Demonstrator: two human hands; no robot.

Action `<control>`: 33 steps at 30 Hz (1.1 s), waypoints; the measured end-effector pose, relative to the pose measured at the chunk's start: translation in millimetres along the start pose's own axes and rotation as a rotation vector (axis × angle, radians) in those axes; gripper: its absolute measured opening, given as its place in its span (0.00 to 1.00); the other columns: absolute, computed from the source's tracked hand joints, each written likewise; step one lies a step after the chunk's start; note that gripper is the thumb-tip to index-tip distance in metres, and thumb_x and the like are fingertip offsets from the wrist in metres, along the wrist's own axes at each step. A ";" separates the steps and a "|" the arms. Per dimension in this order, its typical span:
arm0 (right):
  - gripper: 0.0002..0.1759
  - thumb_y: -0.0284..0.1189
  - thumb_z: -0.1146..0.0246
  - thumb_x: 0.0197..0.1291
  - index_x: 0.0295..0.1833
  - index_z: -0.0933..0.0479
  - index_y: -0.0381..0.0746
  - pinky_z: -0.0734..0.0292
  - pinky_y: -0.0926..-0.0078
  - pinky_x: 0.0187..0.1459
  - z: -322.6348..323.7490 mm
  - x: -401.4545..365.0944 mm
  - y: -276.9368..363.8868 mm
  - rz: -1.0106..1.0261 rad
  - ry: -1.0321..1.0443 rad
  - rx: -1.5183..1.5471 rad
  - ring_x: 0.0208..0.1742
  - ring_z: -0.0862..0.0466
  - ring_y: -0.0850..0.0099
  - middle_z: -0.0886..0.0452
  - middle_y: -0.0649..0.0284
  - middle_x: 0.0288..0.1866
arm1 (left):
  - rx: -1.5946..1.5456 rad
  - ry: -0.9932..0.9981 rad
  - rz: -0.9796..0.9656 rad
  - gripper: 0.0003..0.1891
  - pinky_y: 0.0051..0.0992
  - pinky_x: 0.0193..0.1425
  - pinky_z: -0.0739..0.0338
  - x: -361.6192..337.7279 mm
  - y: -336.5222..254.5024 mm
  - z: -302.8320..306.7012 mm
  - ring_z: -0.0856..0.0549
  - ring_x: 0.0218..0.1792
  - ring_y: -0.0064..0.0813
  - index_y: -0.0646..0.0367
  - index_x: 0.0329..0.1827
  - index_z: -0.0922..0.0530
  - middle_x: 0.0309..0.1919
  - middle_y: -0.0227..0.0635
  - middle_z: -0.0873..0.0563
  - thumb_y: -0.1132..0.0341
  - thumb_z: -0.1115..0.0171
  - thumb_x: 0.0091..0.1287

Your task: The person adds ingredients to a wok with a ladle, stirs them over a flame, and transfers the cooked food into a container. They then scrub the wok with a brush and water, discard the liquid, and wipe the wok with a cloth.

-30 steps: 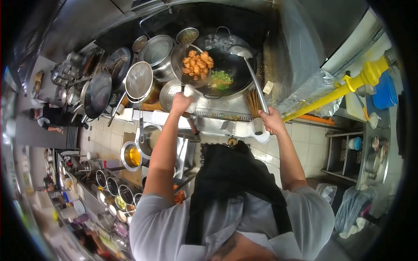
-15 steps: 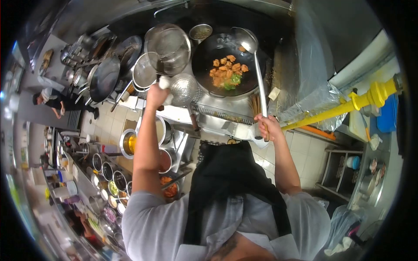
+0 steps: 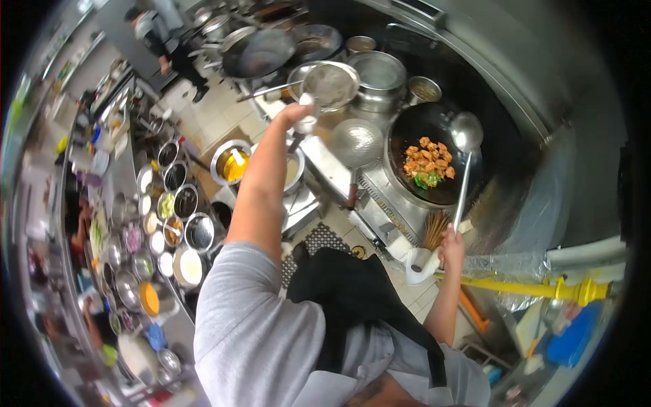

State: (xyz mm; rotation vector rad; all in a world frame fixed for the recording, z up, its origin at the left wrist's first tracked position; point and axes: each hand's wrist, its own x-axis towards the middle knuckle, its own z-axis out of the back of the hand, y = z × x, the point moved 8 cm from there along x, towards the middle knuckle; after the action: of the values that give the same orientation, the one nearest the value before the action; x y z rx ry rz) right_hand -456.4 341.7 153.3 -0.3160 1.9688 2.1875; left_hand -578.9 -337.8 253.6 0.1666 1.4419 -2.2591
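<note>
My left hand (image 3: 297, 117) is closed round the handle of a round mesh strainer (image 3: 330, 87), with a white cloth (image 3: 306, 122) bunched at the grip. The strainer is left of a steel pot (image 3: 378, 76) and overlaps a second sieve. My right hand (image 3: 451, 248) is wrapped round the long handle of a ladle (image 3: 466, 132). The ladle's bowl lies at the right inside of a black wok (image 3: 401, 129). In the wok are browned chunks of food (image 3: 428, 159) and some chopped green pieces (image 3: 426, 180).
A perforated skimmer (image 3: 357, 143) rests beside the wok. A bamboo brush (image 3: 435, 229) stands near my right hand, above a yellow pipe (image 3: 529, 287). Other woks (image 3: 261, 54) are at the back left. Several ingredient containers (image 3: 200, 232) line the left counter. Another person (image 3: 159, 44) stands far left.
My view has turned left, so the wok appears farther right. The mesh strainer has moved left off the steel pot with my left hand. My right hand keeps its hold on the ladle.
</note>
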 end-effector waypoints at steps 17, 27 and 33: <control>0.18 0.38 0.48 0.78 0.65 0.27 0.43 0.50 0.86 0.08 -479.8 -182.2 184.0 -0.180 0.891 0.223 0.11 0.40 0.86 0.32 0.71 0.23 | -0.939 -0.167 0.167 0.25 0.32 0.49 0.17 -443.9 282.4 -58.5 0.13 0.41 0.32 0.65 0.56 0.22 0.43 0.40 0.13 0.68 0.32 0.53; 0.19 0.42 0.41 0.72 0.43 0.23 0.35 0.30 0.66 0.14 -904.9 -202.7 90.2 0.395 1.013 -0.501 0.12 0.24 0.68 0.22 0.58 0.20 | -1.019 -0.687 0.488 0.16 0.33 0.39 0.19 -631.9 440.5 -19.9 0.13 0.35 0.33 0.67 0.47 0.19 0.37 0.40 0.13 0.71 0.33 0.55; 0.23 0.41 0.43 0.72 0.45 0.23 0.27 0.28 0.64 0.17 -976.0 -233.2 80.7 0.519 0.956 -0.662 0.12 0.23 0.64 0.21 0.53 0.20 | -1.245 -0.867 0.587 0.14 0.32 0.37 0.19 -694.6 497.6 -34.6 0.14 0.32 0.33 0.69 0.46 0.20 0.34 0.40 0.14 0.71 0.35 0.58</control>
State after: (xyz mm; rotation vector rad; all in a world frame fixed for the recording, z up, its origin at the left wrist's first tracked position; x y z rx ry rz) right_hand -218.9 -635.7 197.5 -1.2616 1.6652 3.4575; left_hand 250.8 -267.9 58.4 -0.6110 1.6454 -0.5464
